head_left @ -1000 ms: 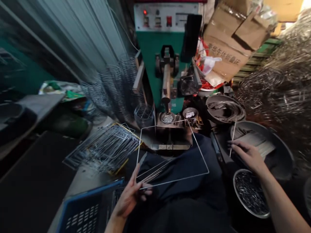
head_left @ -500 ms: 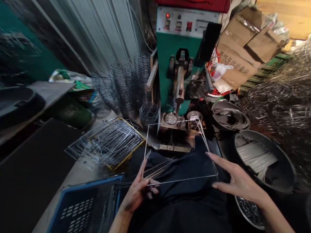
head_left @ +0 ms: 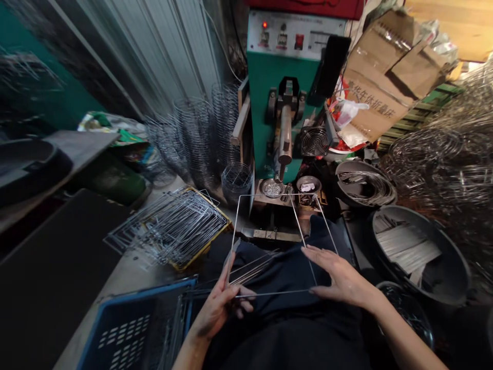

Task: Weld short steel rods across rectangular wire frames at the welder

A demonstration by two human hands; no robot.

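Note:
My left hand pinches the near left corner of a thin rectangular wire frame together with several loose straight rods that lie across my dark-clothed lap. My right hand is at the frame's near right corner, fingers extended, pressing a straight wire rod against the frame. The rod runs from the near side to the far side. The frame's far edge sits just in front of the green welding machine.
A stack of finished wire frames lies to the left, with a blue crate nearer. Dark basins hold cut rods and small parts on the right. Coiled wire, wire baskets and cardboard boxes crowd the back.
My right hand left the rod basin carrying one rod and came to the frame's right side. It now lays that rod across the frame. My left hand kept its grip.

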